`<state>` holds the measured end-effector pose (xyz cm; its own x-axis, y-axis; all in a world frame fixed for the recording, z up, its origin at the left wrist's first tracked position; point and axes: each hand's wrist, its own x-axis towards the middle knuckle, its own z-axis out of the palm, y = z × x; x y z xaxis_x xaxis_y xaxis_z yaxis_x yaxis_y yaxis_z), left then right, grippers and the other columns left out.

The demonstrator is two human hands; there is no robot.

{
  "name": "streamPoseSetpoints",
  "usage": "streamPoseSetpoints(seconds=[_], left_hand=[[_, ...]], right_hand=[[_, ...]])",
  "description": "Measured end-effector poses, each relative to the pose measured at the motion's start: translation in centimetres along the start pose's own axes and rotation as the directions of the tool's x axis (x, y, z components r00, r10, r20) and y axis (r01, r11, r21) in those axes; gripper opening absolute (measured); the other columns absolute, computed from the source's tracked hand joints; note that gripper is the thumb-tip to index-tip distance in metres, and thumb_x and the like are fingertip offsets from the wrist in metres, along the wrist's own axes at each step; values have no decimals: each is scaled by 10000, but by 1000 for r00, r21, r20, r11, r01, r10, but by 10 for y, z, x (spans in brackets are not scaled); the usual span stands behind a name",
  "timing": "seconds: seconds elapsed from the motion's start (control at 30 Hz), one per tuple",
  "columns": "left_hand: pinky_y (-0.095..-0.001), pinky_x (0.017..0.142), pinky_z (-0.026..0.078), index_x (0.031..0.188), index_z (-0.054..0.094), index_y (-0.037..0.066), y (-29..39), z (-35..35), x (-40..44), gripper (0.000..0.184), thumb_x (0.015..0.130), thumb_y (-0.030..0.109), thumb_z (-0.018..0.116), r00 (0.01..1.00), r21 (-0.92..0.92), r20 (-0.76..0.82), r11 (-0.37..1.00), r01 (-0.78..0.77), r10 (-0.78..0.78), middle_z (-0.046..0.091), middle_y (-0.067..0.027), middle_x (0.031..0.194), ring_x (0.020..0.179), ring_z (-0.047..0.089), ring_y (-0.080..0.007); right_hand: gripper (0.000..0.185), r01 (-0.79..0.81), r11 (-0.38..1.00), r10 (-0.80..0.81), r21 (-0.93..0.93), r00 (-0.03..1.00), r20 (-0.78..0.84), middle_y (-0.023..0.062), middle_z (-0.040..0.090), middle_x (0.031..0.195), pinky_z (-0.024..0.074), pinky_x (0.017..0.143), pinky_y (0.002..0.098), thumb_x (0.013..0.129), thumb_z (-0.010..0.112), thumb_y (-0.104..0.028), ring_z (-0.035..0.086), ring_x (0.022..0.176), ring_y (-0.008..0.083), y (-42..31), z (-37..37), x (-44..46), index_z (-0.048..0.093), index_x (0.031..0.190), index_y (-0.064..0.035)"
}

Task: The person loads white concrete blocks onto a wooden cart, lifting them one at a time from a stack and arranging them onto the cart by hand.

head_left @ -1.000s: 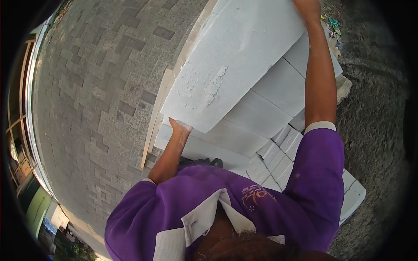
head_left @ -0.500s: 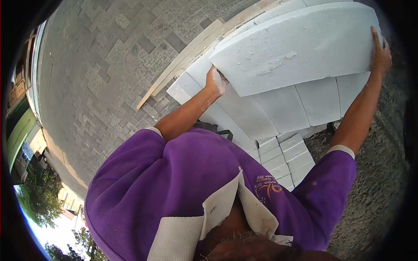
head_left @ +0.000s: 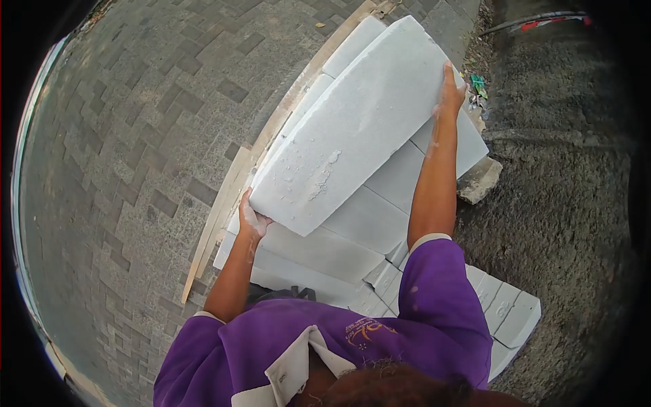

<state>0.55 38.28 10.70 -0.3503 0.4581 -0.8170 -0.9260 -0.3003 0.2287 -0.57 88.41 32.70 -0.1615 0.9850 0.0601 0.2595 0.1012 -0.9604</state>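
1. We saw a large white block (head_left: 356,125) lying slantwise above a row of other white blocks (head_left: 325,249); we could not tell whether it rested fully on them or was slightly lifted.
2. On its top face we noticed rough white crumbs (head_left: 325,175), toward the end nearer the left hand (head_left: 253,222).
3. We found that left hand grasping the near end of the block, at its left corner, with pale dust on the skin.
4. We saw the right hand (head_left: 450,96) gripping the far end, its fingers against the edge.
5. Nearer the body, we saw smaller white blocks (head_left: 498,308) packed side by side, some with markings too small to read.
6. Along the left of the row we saw wooden planks (head_left: 220,210), and beyond them grey paving (head_left: 156,125).
7. On the right we saw a broken stone (head_left: 480,180) beside the row, green litter (head_left: 478,85) farther up, and rough dark ground (head_left: 556,190).
8. Below the arms we saw a purple shirt (head_left: 332,339) with a pale collar.
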Motion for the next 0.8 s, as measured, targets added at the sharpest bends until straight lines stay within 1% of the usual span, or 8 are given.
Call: streamPoseSetpoints(seconds=[0.03, 0.17, 0.23, 0.37, 0.43, 0.6, 0.7, 0.8], left_hand=[[-653, 1020, 385, 1425, 437, 83, 0, -1, 3, 692, 918, 546, 519, 1000, -5, 4, 1000, 0, 0, 524, -162, 1404, 1249, 535, -402], [-663, 1017, 371, 1423, 437, 83, -3, -11, 11, 684, 920, 541, 515, 1000, -17, 2, 1000, 8, -8, 527, -156, 1403, 1262, 526, -390], [-669, 1018, 363, 1424, 437, 84, -6, -11, 12, 676, 925, 535, 507, 1000, -17, -2, 1000, 9, -9, 526, -153, 1406, 1269, 519, -389], [-673, 1030, 355, 1443, 431, 99, -3, -5, 2, 646, 953, 520, 424, 1000, 25, -13, 1000, -11, 12, 501, -144, 1437, 1312, 481, -394], [-673, 1036, 360, 1460, 426, 112, -3, -1, 1, 629, 975, 507, 358, 1000, 52, -28, 999, -13, 14, 484, -138, 1458, 1342, 458, -394], [-657, 1018, 398, 1425, 462, 116, 2, -2, 0, 578, 978, 461, 341, 1000, 41, -28, 999, 9, -8, 518, -139, 1415, 1302, 498, -401], [-667, 1008, 408, 1420, 461, 98, 14, -24, 12, 570, 989, 457, 365, 985, 32, 118, 992, 121, -124, 521, -160, 1405, 1273, 523, -411], [-669, 1004, 416, 1420, 452, 66, 21, -11, 2, 582, 998, 464, 400, 994, 126, 13, 986, 109, -112, 505, -191, 1417, 1266, 530, -417]], right_hand=[[927, 5, 999, -1, 36, 996, -90, 215, 530, 1357, 423, 1055, 397, 809, 795, -418, 549, 1221, 283, 1, 6, -3, 360, 1429, 116], [1002, 17, 998, -15, 65, 999, -28, 244, 477, 1413, 414, 1071, 392, 807, 809, -360, 550, 1228, 309, -6, 5, -10, 239, 1480, 114], [904, 38, 995, -36, 95, 999, -21, 226, 520, 1371, 428, 1058, 397, 810, 810, -339, 565, 1207, 298, -7, 5, -11, 336, 1444, 96], [926, -55, 988, 47, 141, 997, 57, 249, 479, 1412, 409, 1078, 417, 787, 826, -343, 515, 1268, 331, -4, 8, 1, 355, 1426, 134], [916, 83, 990, -90, 116, 994, 61, 251, 503, 1384, 417, 1064, 422, 779, 830, -342, 523, 1259, 324, 3, 20, 6, 378, 1412, 140], [828, 67, 991, -74, 112, 996, 56, 217, 561, 1279, 445, 1016, 413, 766, 830, -393, 564, 1158, 301, -6, 20, -4, 464, 1344, 72], [689, 102, 991, -106, 86, 993, 44, 187, 591, 1211, 475, 958, 409, 830, 771, -395, 588, 1080, 281, -9, 22, -9, 501, 1297, 34], [587, 26, 984, -51, 176, 989, 138, 172, 604, 1192, 490, 920, 416, 917, 663, -388, 602, 1055, 276, -10, 26, -5, 506, 1289, 37]])
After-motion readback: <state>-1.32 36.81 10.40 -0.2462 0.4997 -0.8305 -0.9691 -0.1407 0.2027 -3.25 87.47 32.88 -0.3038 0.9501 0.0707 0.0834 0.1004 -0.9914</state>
